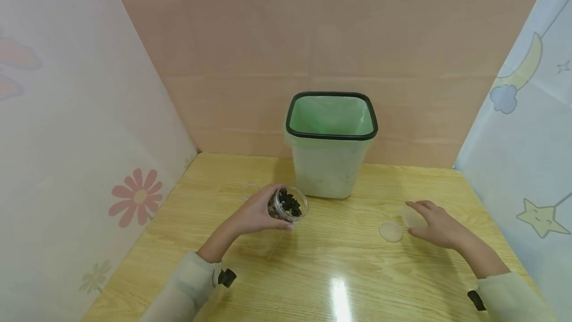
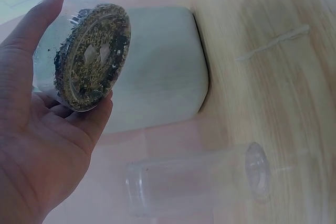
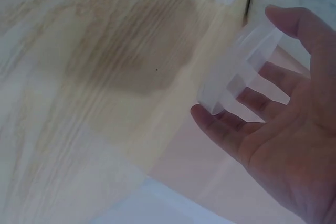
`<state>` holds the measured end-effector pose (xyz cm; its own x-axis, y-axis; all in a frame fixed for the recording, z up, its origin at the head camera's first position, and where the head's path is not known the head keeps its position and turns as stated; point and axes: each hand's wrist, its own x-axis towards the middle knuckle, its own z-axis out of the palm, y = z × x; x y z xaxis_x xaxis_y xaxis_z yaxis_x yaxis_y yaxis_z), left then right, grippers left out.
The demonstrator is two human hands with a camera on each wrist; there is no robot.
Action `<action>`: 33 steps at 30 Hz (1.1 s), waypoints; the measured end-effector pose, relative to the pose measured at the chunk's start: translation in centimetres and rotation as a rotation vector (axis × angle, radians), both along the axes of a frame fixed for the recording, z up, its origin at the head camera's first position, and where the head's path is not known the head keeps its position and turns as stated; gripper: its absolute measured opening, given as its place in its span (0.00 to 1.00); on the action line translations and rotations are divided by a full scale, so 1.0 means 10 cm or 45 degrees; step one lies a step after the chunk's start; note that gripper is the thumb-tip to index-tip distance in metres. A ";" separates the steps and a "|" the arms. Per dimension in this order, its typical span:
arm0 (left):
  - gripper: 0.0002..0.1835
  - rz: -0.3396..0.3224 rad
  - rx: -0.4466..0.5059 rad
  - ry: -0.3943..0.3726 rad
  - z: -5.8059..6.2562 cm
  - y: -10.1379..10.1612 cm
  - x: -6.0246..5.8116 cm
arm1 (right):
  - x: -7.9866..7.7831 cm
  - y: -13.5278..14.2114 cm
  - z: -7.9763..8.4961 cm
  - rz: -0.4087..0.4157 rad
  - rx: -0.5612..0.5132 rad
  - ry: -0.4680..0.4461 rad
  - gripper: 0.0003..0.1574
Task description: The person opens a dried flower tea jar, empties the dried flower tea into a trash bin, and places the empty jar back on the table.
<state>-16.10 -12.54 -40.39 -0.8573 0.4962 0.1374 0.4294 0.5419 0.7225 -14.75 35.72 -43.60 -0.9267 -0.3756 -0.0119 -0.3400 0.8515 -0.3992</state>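
Observation:
My left hand [image 1: 260, 211] grips a clear round jar [image 1: 305, 202], tilted with its open mouth toward the right. Dark, crinkled dried pieces [image 1: 289, 204] show through the mouth. In the left wrist view, the jar's base [image 2: 94, 59] has small yellowish-green bits among the dark ones. On the right side, my right hand [image 1: 440, 226] holds a translucent round lid [image 3: 239, 69] by its edge, thumb at one end and fingertips at the other. A second translucent lid [image 1: 391, 231] lies flat on the table, just left of that hand.
A bin [image 1: 328, 170] with a black rim and pale green liner stands at the back centre. Behind the left hand is a second clear jar [image 2: 184, 182], upright and without contents. A thin twisted white strip [image 2: 275, 43] lies on the wooden table [image 1: 321, 257]. Patterned sheets flank both sides.

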 end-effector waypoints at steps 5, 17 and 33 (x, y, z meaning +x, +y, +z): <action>0.54 0.015 0.010 -0.011 0.04 -0.02 -0.02 | -0.01 0.04 -0.06 -0.002 0.024 -0.012 0.45; 0.55 0.007 0.008 0.032 0.16 -0.05 -0.07 | -0.02 0.07 -0.18 -0.009 0.054 -0.033 0.44; 0.54 0.002 0.006 0.078 0.34 -0.05 -0.16 | -0.02 0.10 -0.28 0.018 0.079 -0.041 0.44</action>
<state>-17.71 -13.07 -37.02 -0.8478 0.4942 0.1921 0.4724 0.5394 0.6971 -14.99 36.75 -46.37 -0.9202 -0.3860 -0.0655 -0.3397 0.8704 -0.3565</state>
